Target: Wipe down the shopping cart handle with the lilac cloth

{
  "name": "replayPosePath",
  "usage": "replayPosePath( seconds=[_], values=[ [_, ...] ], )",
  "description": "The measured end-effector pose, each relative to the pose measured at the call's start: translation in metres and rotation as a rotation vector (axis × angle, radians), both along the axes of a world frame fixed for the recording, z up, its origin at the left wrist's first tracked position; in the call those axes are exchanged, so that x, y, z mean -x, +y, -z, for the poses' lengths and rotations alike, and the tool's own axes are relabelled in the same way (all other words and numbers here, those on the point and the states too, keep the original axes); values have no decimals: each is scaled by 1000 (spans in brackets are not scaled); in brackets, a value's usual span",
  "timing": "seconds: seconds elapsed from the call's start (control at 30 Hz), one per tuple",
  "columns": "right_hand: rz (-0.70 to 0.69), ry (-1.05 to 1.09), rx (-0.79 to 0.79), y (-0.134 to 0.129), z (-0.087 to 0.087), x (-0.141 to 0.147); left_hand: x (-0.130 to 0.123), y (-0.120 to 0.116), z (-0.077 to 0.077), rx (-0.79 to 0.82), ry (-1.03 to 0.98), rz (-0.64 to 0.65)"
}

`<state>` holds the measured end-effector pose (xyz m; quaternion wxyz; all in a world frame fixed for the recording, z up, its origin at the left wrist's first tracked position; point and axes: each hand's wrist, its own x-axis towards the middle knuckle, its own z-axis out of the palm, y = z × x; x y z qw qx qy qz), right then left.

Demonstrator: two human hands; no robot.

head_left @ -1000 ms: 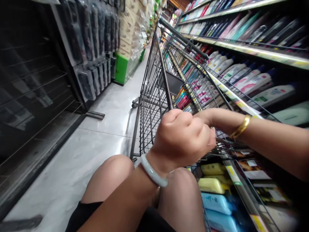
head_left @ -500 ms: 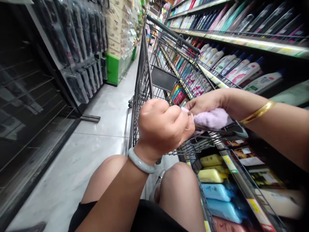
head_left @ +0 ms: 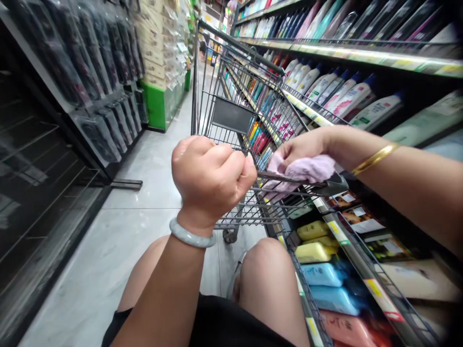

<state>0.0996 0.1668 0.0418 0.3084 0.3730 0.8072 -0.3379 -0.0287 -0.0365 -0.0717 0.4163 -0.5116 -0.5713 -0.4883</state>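
A dark wire shopping cart (head_left: 231, 72) stands in the aisle right in front of my knees. My left hand (head_left: 210, 176), with a pale bangle at the wrist, is clenched around the cart's handle bar (head_left: 275, 177). My right hand (head_left: 306, 144), a gold bangle on its wrist, presses a pink cloth (head_left: 304, 169) onto the same bar, further to the right. The cloth drapes over the bar near its grey end cap (head_left: 334, 184).
Shelves of shampoo bottles (head_left: 340, 96) and soap packs (head_left: 321, 274) line the right side, close to the cart. Hanging packaged goods (head_left: 104, 96) and a green display base (head_left: 159, 103) fill the left. Pale tiled floor (head_left: 144, 202) runs down the aisle.
The view and the cart have shifted left and back. My right hand has brought the pink cloth into sight on the bar and slid it right, away from my left fist.
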Motion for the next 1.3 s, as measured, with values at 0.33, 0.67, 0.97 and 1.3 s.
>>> replayPosePath(
  seconds=[0.33,0.67,0.97,1.3],
  values=[
    [70,-64,92,8,-3,-11,10,-3,-1,3,-4,-8],
    [133,8,20,-2,-6,-28,16,-5,-2,-8,34,-17],
    [-161,459,-334,-58,-7,-63,13,-8,-7,-12,36,-69],
    [-272,1147,-664,-120,30,-16,5,-12,-8,77,62,-114]
  ],
)
